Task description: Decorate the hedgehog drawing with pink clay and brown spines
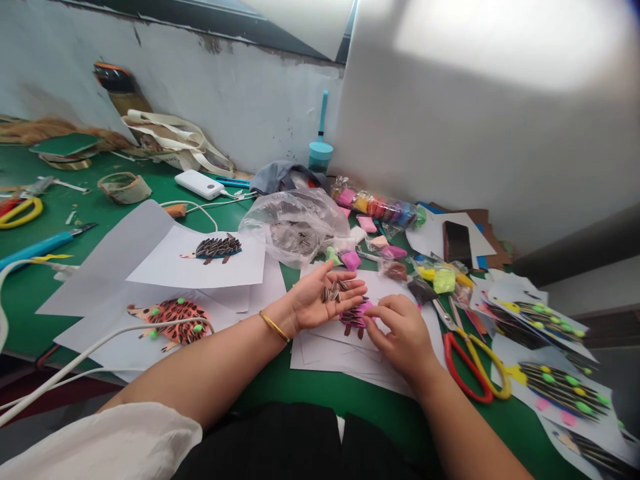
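Observation:
My left hand (325,297) lies palm up with its fingers spread, and several striped sunflower seeds (334,291) rest in it. Beside it, my right hand (400,330) is bent over a pink hedgehog figure (356,315) with dark seeds stuck on its back. Thumb and index finger of that hand come close together at the figure; whether a seed is between them is too small to tell. The figure lies on white paper (320,353), partly covered by both hands. A clear plastic bag (300,230) holding more seeds sits behind my left hand.
Red and yellow scissors (467,353) lie right of my right hand. Finished hedgehog pictures (560,387) are at the right, others (175,317) at the left. Clay packets (367,223), a phone (457,243) and a power bank (199,184) stand behind. A white cable (100,350) crosses the left papers.

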Action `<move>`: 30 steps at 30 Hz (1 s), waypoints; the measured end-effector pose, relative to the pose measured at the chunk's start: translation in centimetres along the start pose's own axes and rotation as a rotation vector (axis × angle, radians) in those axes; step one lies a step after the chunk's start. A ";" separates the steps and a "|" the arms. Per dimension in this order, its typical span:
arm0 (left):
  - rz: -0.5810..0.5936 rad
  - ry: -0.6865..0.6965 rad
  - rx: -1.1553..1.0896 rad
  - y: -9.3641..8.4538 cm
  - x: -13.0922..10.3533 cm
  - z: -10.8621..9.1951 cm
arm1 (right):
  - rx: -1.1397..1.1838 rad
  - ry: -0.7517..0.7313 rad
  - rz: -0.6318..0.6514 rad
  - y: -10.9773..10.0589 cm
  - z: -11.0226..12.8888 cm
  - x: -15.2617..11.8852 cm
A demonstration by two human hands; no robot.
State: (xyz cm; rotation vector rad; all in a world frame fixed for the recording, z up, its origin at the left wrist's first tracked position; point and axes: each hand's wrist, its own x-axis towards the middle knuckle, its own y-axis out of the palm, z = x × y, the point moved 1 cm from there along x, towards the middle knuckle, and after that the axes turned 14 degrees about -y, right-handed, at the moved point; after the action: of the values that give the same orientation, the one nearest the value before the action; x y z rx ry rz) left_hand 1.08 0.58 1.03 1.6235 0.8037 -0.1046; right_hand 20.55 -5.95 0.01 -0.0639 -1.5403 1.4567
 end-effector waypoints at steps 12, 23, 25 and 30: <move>0.237 -0.178 0.104 0.5 0.1 2.4 | 0.062 0.046 -0.038 0.6 0.2 1.2; -0.023 0.080 0.693 0.5 0.0 2.6 | 0.292 0.213 -0.192 -0.3 0.5 1.2; -0.043 0.135 0.744 0.5 -0.1 2.6 | 0.331 0.198 -0.196 -0.2 0.6 1.2; -0.038 0.073 0.787 0.8 -0.5 2.1 | 0.377 0.142 -0.193 -0.3 0.2 1.2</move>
State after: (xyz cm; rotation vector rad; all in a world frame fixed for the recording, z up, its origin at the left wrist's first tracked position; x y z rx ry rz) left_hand 1.89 -1.55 1.41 2.3582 0.9080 -0.4330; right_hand 19.97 -5.48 0.98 0.1965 -1.1072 1.5272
